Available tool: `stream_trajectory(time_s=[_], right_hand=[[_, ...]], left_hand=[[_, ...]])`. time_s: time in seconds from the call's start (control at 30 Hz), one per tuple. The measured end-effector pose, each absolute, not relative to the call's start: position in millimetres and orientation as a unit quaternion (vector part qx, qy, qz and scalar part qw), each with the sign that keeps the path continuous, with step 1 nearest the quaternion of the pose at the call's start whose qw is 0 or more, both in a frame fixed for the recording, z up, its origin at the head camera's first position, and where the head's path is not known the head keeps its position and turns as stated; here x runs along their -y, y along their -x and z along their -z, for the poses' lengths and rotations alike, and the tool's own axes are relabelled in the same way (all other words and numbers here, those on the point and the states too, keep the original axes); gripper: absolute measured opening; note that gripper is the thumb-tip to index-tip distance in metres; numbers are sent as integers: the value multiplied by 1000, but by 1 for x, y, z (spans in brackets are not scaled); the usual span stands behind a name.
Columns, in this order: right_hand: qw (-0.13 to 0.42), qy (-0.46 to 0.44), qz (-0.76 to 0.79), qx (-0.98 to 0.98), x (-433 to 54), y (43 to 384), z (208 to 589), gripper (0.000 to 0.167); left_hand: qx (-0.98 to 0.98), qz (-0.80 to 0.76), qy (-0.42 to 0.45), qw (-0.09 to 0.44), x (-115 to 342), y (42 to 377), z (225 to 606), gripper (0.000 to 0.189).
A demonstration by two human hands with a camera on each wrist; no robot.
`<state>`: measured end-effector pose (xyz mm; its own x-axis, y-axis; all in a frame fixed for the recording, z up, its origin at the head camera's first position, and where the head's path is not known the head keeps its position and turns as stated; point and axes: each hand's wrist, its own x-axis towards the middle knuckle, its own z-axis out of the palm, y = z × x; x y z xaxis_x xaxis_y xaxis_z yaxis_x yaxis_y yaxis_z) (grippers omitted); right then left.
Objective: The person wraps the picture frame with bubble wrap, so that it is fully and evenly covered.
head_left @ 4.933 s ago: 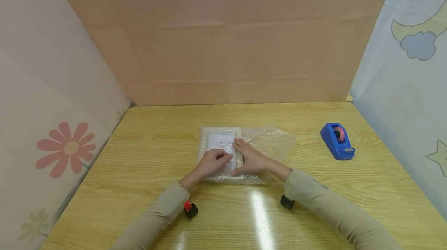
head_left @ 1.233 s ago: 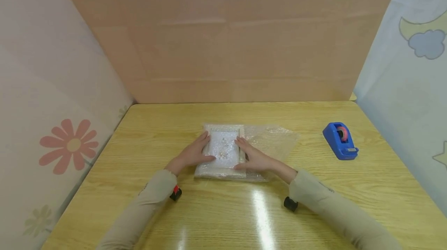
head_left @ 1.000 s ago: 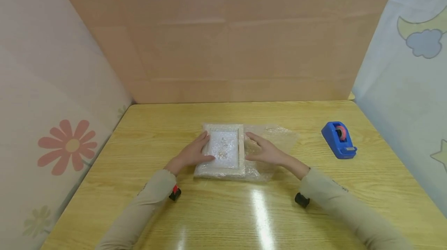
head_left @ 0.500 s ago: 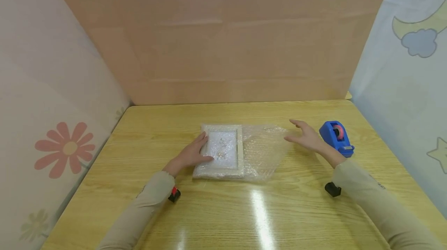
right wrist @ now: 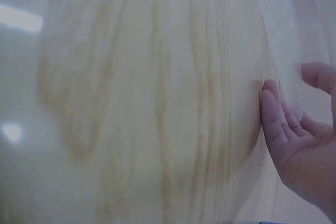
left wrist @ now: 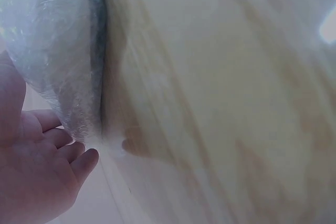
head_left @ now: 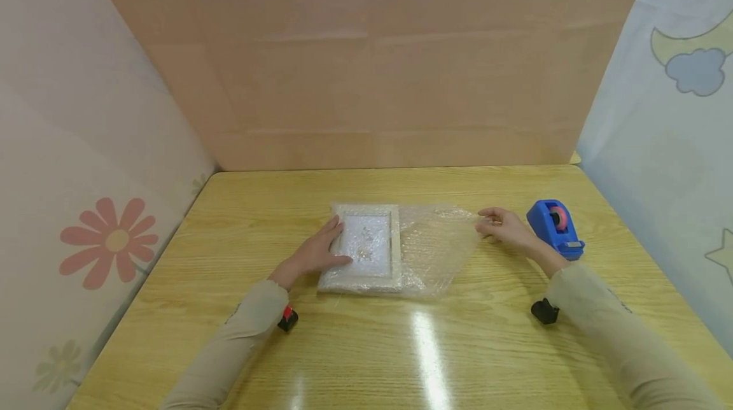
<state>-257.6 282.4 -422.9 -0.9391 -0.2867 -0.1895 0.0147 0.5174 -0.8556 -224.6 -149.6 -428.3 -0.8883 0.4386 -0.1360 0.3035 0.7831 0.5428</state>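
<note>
A light-coloured picture frame (head_left: 395, 251) lies on bubble wrap, with a layer of wrap over it. Its pale panel carries a small design. My left hand (head_left: 312, 252) rests at the frame's left side, thumb over the front and fingers along the wrapped edge. In the left wrist view, the relaxed left fingers (left wrist: 79, 161) touch the wrap's bulging edge. A flap of bubble wrap (head_left: 438, 241) spreads out to the right. At the flap's far-right corner is my right hand (head_left: 506, 230). In the right wrist view, the wrap's edge runs between the thumb and the fairly straight fingers (right wrist: 273, 114).
A blue tape dispenser (head_left: 552, 232) with a pink roll stands just behind and right of my right hand. The wooden table (head_left: 258, 219) meets an upright brown backdrop (head_left: 366, 79). Patterned side panels (head_left: 117, 142) flank it.
My left hand went from the frame's front to its left side. My right hand left the frame's right edge, moved right, and has come down at the flap's corner. The frame stays put.
</note>
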Motion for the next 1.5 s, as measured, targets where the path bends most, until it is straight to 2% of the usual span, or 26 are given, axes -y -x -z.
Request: stream_trajectory(time_s=[0.17, 0.5, 0.87, 1.2, 1.5], right_hand=[[169, 54, 540, -823, -281, 257, 422, 53], [111, 60, 591, -797, -267, 260, 399, 57], [81, 88, 691, -713, -212, 271, 366, 48], [108, 129, 709, -685, -150, 275, 350, 47], [136, 108, 720, -672, -102, 267, 376, 43]], left_hand=[[-937, -256, -199, 129, 148, 224, 429, 87], [-939, -254, -190, 132, 145, 225, 428, 86], [-941, -256, -174, 139, 138, 224, 422, 86], [-942, -253, -174, 137, 135, 224, 420, 85], [-944, -248, -172, 134, 133, 226, 421, 85]])
